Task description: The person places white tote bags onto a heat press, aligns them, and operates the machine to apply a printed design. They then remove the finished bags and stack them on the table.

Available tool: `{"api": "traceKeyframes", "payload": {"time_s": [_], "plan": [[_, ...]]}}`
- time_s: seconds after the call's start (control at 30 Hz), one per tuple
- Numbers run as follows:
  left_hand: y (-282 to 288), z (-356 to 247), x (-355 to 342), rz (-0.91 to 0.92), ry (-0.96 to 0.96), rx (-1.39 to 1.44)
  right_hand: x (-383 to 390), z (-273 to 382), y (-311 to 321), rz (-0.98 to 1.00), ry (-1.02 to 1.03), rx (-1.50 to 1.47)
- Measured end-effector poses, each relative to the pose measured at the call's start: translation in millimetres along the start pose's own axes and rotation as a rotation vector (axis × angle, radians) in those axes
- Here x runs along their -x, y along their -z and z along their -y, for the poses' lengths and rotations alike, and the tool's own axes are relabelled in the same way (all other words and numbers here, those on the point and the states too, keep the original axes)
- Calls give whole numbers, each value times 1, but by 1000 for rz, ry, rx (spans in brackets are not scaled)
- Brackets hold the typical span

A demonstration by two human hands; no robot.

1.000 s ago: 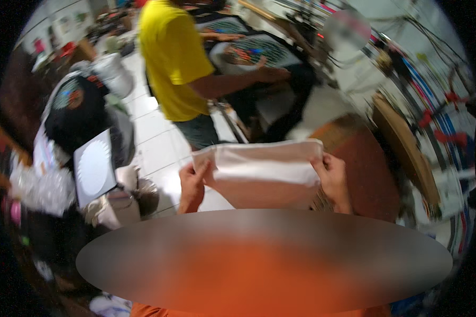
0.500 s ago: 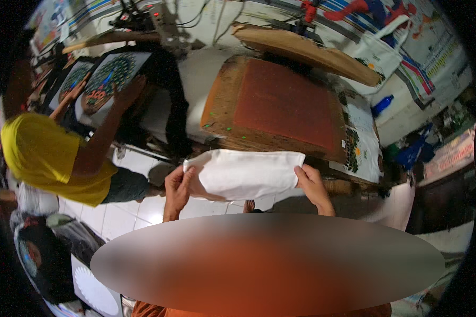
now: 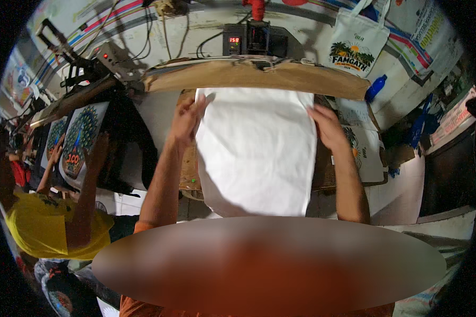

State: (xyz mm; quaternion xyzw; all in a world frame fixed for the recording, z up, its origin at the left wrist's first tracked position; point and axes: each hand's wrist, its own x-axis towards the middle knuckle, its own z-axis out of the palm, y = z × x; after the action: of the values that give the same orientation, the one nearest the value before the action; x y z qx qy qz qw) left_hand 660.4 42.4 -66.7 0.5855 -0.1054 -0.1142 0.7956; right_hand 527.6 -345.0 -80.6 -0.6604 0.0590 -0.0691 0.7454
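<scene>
A blank white cloth (image 3: pixel 256 153) is stretched out between my hands, its far edge reaching under the raised upper plate of a heat press. My left hand (image 3: pixel 186 120) pinches its left edge near the far corner, the fingers a little blurred. On the opposite edge my right hand (image 3: pixel 328 126) grips the cloth, thumb and fingers closed at the side. Beneath it lies the press's brown lower bed (image 3: pixel 189 171), mostly covered by the cloth. The near end of the cloth hangs toward me over the bed's front edge.
The upper plate (image 3: pixel 259 78), wrapped in brown paper, tilts up just beyond my hands. Printed cloth bags (image 3: pixel 362 153) lie right of the bed. A printed tote bag (image 3: pixel 358 45) hangs behind, near a blue bottle (image 3: pixel 376 88). At left, a co-worker in yellow (image 3: pixel 42 224) handles printed black fabric.
The white cloth has moved away from me onto the press bed and been spread lengthwise. Both hands have gone forward with it, and my view has turned to face the press.
</scene>
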Motion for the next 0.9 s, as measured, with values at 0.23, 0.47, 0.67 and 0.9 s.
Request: {"api": "traceKeyframes", "payload": {"time_s": [0.23,0.47,0.67,0.9], "plan": [[1,101,-112,-120,44,-451,-125,-92,35,-474,260,1192],[-31,125,-89,-187,-233,-894,-102,-100,18,-391,148,1035],[-78,132,-44,180,-926,-1573,-26,-88,-47,-73,497,1383],[-61,124,-18,234,-641,-1575,-14,-81,-48,-224,396,1567]]}}
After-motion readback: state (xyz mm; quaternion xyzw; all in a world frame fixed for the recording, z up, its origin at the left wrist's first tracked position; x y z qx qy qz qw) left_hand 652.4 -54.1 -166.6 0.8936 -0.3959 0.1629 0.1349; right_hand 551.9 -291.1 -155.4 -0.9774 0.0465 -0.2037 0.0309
